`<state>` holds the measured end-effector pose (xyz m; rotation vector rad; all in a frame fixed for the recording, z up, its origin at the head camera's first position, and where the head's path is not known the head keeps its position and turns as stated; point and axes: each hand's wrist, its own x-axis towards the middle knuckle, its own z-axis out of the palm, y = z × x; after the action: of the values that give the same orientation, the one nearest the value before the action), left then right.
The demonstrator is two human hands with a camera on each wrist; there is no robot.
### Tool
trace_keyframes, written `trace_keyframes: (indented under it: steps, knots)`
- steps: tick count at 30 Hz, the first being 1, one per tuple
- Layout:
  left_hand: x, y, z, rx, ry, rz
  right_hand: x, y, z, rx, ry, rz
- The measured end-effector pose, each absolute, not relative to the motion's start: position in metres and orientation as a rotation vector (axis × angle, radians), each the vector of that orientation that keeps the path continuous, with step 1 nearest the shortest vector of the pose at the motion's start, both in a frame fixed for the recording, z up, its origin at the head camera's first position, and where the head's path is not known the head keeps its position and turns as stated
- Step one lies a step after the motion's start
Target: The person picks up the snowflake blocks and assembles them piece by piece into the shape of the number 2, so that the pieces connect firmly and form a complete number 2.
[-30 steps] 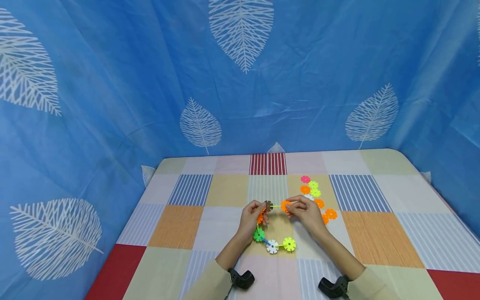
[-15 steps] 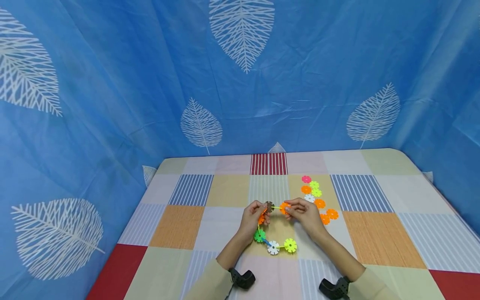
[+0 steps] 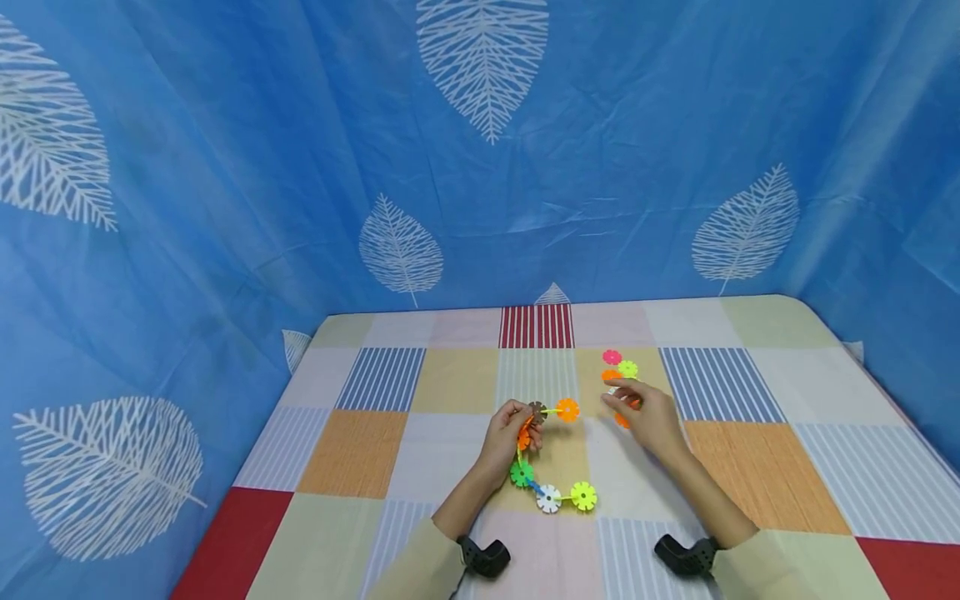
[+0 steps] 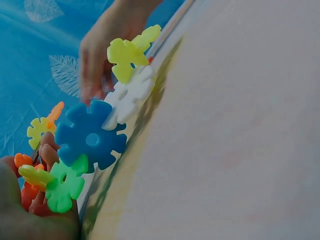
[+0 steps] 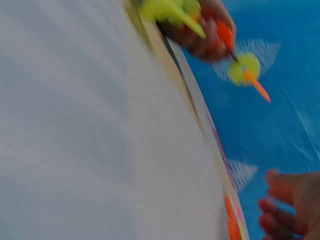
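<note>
Head: blue curtain (image 3: 600, 150) beyond hands (image 3: 504, 439) (image 3: 648, 415)

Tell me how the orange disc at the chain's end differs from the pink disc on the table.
The orange disc is joined to the chain; the pink disc lies apart from it. The orange disc is raised off the table; the pink disc lies flat on it. From the head view, the orange disc looks rounder, the pink disc more oval. Both have notched edges.
</note>
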<state>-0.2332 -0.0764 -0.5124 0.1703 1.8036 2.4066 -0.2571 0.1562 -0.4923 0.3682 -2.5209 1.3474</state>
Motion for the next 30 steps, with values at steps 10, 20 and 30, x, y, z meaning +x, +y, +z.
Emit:
trace_keyframes:
  steps: [10, 20, 30]
  knots:
    - [-0.234, -0.078, -0.509, 0.134, 1.793, 2.417, -0.264, 0.193, -0.490, 0.261, -2.825, 1.031]
    - [-0.235, -0.079, -0.508, 0.126, 1.787, 2.374, -0.266, 0.198, -0.492, 0.251, -2.843, 1.087]
    - [-0.233, -0.077, -0.508, 0.110, 1.790, 2.392, -0.265, 0.198, -0.490, 0.210, -2.737, 1.225]
